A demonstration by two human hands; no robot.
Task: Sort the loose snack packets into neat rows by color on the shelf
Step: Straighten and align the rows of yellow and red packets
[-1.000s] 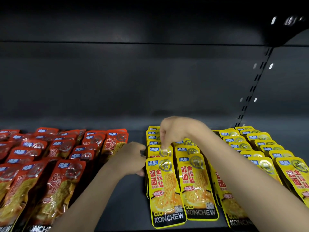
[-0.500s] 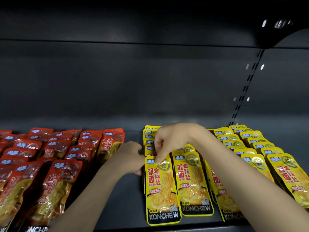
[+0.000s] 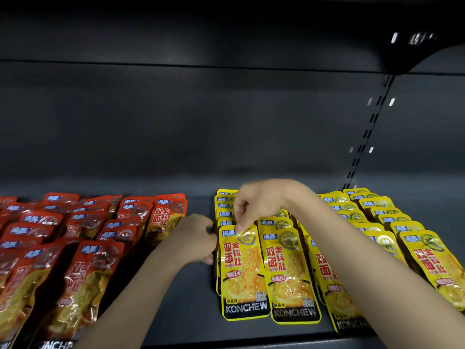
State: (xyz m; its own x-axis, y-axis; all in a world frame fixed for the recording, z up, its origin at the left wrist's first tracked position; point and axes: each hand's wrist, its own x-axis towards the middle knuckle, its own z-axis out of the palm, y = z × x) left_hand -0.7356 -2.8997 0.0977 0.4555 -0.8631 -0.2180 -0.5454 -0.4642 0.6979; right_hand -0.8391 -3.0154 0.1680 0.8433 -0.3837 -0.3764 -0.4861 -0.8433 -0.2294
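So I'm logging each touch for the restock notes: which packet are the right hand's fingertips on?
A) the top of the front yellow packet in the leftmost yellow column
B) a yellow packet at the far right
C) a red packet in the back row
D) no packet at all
A: the right hand pinches the top edge of the front yellow packet in the leftmost yellow column, beside the left hand.

Glossy plastic-film yellow packets (image 3: 245, 270), shiny crinkled red packets (image 3: 83, 285), matt dark painted metal shelf (image 3: 176, 311)
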